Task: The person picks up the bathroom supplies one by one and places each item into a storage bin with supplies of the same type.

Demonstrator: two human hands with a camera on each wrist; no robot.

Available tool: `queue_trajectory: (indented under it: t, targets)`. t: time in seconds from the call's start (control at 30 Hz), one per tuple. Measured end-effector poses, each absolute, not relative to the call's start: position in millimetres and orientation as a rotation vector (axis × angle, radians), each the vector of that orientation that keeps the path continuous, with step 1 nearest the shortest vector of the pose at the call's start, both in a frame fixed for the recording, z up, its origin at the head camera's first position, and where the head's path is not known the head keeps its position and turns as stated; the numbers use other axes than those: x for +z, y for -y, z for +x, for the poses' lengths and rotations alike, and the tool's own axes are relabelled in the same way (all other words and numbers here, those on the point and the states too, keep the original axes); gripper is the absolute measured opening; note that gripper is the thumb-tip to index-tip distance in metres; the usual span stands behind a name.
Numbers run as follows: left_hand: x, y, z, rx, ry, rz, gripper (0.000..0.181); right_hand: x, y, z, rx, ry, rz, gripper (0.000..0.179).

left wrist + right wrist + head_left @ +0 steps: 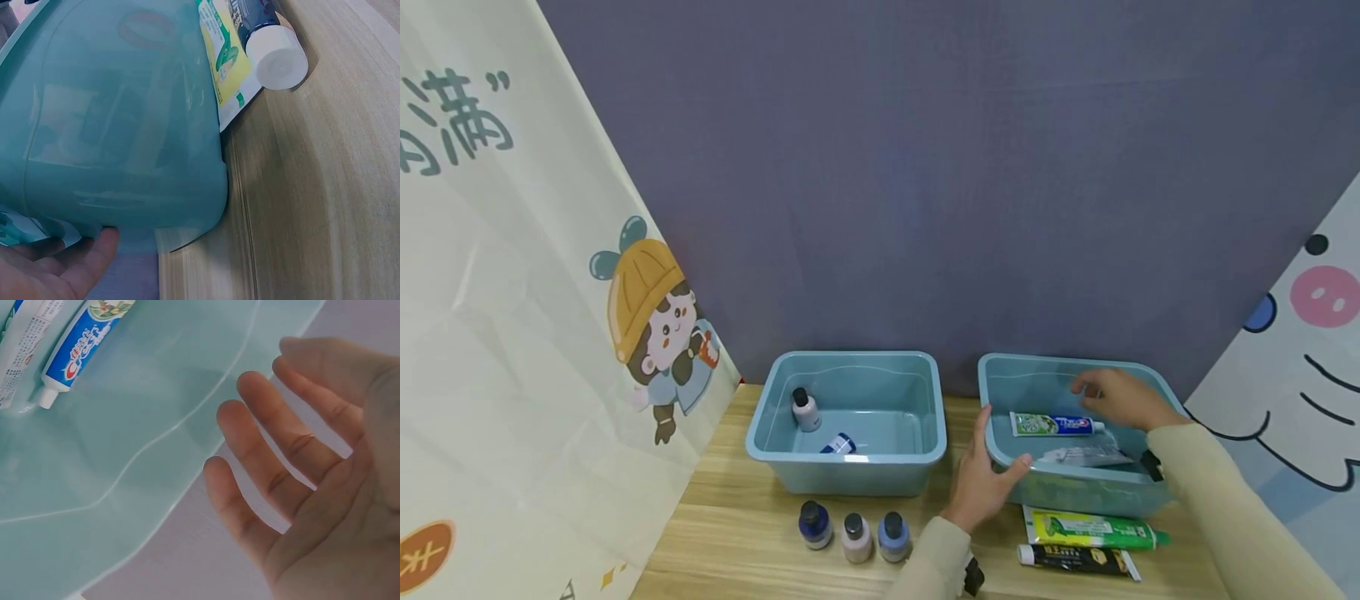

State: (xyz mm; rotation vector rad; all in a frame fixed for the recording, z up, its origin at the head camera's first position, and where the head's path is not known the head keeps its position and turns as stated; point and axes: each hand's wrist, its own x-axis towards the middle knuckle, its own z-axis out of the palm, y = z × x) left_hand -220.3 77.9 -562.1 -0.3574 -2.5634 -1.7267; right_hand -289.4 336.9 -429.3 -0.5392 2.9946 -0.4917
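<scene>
Loosely, the right hand [1123, 400] reaches over the rear right of a pale teal, rectangular plastic bin [1075, 493], its fingers gently bent and spread apart, holding nothing. Bare bin floor and the back wall lie beyond its fingertips, while its forearm crosses the right side of the rim. The left hand [979, 492] sets its fingers against the outside of the same bin's left wall, thumb spread wide toward the front corner; this grip is not wrapped round anything.

Between this bin and a 2nd matching teal bin [857, 477] runs a narrow strip of wood-grain surface [737, 517], its front part taken up by the left hand. Both bins back close to a grey-blue cloth [925, 208], so the wider room is at the front and left.

Relative to the right grip, a blue, white and green toothpaste tube [1052, 425] lies flat inside the bin, apart from the fingers, its white cap pointing right. A whitish tube [1086, 456] lies nearer the front wall. Outside, just before that wall, lie a green-and-yellow tube [1090, 530] and a black tube with a white cap [1078, 559].

Left of the left hand, 3 black-capped bottles stand in a row: dark blue [816, 527], pale pink [857, 542] and light blue [893, 540]. The 2nd bin holds 2 more small bottles.
</scene>
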Motion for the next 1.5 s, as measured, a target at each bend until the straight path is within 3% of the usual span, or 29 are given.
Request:
queue_trajectory:
  t: [0.33,0.9,1.27,1.5]
  targets:
    - [-563,-78,-220,-1.698,2.559,-0.376,0.090,-426,-335,-252,-0.539,-3.138,-0.589,0.019]
    - [-563,-78,-220,-1.690,2.539,-0.372,0.090,-455,-321,-189,-0.625,-3.363,-0.499,0.017]
    - [-561,-77,-219,-1.724,2.547,-0.364,0.089,-488,-304,-160,-0.933,-3.635,-0.553,0.031]
    - [-562,-77,-219,-1.712,2.555,-0.350,0.089,-507,-293,-140,-1.125,-3.652,-0.312,0.031]
